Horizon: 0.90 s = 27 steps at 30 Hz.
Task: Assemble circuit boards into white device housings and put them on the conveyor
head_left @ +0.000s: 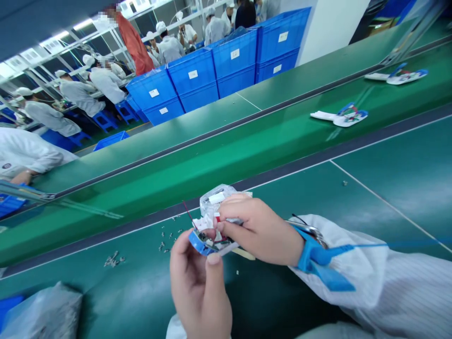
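The hands (pixel 263 230) are bare. A loose white sleeve (pixel 413 282) with fine pale stripes covers the right arm, bunched into soft folds at its cuff. Around that wrist sit a blue strap (pixel 304 252) with a rounded blue clasp (pixel 320 255), a flat loose tail and a thin blue cord (pixel 370 245), plus a shiny silver band (pixel 310 230) and a thin dark loop (pixel 299 218). A white edge of the left cuff (pixel 175 328) shows.

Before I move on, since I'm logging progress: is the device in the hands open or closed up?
Open: the device shows its inner parts uncovered, and a dark red wire sticks up there.
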### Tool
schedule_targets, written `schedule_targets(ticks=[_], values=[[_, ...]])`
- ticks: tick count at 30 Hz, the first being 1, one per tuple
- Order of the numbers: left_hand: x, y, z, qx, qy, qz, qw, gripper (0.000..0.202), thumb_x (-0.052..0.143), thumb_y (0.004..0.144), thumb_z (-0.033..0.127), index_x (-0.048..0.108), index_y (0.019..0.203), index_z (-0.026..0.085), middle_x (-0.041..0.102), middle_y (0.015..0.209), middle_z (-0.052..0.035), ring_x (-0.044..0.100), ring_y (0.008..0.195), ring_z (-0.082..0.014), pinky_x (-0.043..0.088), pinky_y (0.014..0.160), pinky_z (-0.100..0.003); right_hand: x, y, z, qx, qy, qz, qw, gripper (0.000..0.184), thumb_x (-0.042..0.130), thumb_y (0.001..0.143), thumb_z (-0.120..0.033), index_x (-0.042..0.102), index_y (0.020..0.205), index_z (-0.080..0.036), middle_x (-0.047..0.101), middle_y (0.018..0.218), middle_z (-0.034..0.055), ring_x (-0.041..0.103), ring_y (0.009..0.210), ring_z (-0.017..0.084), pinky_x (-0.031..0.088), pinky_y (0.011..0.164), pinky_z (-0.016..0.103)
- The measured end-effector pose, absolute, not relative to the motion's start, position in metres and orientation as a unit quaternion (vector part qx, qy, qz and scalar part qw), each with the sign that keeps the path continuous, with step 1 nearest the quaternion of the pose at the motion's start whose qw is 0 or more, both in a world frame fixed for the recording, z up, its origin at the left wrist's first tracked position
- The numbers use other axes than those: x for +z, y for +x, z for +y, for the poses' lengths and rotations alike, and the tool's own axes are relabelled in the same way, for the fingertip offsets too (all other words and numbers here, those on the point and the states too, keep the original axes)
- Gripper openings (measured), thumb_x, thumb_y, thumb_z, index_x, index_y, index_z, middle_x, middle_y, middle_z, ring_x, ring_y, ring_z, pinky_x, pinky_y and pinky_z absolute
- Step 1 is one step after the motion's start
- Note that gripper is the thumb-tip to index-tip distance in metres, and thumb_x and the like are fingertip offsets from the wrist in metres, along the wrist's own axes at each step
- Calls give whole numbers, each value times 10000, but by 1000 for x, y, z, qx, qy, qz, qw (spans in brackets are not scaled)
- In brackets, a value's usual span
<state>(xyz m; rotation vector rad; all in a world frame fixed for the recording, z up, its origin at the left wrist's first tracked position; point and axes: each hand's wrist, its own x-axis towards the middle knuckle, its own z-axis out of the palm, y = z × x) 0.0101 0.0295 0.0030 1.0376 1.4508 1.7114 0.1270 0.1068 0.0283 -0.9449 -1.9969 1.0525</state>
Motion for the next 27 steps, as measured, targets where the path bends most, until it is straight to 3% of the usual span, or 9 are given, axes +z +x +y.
schedule_targets(ticks=[5, 8, 11, 13, 19, 23, 25, 27], values=[[0, 14, 32, 626, 394, 517, 431, 280, 602, 829, 327, 575, 1102, 268, 659, 1073, -36, 635, 960, -151, 520, 780, -214, 23, 126, 99, 218, -402, -805, 379, 227, 441, 839, -131, 560, 647, -157, 623, 730, 25, 502, 921, 208, 289, 780, 348], [0, 10, 30, 557, 497, 588, 311, 312, 597, 823, 335, 576, 1119, 239, 638, 1100, -68, 607, 988, -204, 510, 787, -286, 23, 126, 97, 232, -396, -791, 405, 211, 411, 849, -123, 560, 703, -156, 619, 753, 37, 509, 928, 204, 309, 795, 345], [4, 4, 27, 470, 572, 657, 144, 335, 584, 820, 359, 570, 1124, 218, 635, 1058, -82, 589, 939, -230, 481, 744, -318, 27, 128, 95, 303, -397, -759, 418, 214, 389, 865, -125, 548, 725, -155, 590, 738, 31, 520, 792, 155, 352, 758, 301], [8, 3, 24, 451, 592, 660, 101, 334, 552, 836, 372, 555, 1130, 215, 631, 1037, -81, 584, 910, -230, 466, 724, -321, 29, 129, 94, 337, -395, -745, 418, 217, 396, 873, -140, 540, 713, -163, 574, 719, 17, 501, 729, 135, 361, 723, 278], [9, 3, 22, 460, 602, 640, 131, 364, 524, 855, 329, 490, 1204, 234, 592, 1105, -86, 575, 957, -229, 458, 746, -325, 30, 130, 94, 286, -361, -771, 439, 229, 426, 866, -154, 579, 695, -155, 547, 625, 10, 448, 694, 135, 331, 721, 303], [8, -3, 21, 457, 632, 626, 31, 391, 586, 809, 306, 514, 1185, 231, 584, 1122, -81, 531, 1054, -258, 416, 878, -387, 30, 129, 94, 230, -310, -810, 442, 243, 425, 824, -131, 542, 611, -154, 495, 539, -7, 391, 641, 124, 299, 715, 325], [12, -5, 21, 458, 624, 632, 45, 381, 591, 805, 315, 527, 1169, 224, 611, 1091, -79, 567, 1014, -250, 453, 832, -365, 31, 130, 94, 214, -292, -817, 448, 234, 426, 810, -127, 542, 609, -158, 490, 526, -12, 382, 637, 122, 300, 739, 334], [18, -6, 20, 453, 597, 651, 123, 356, 580, 815, 333, 538, 1147, 213, 649, 1009, -74, 629, 852, -210, 504, 684, -300, 31, 131, 93, 207, -293, -817, 452, 218, 435, 815, -127, 555, 637, -165, 506, 540, -16, 391, 652, 123, 300, 774, 342]])
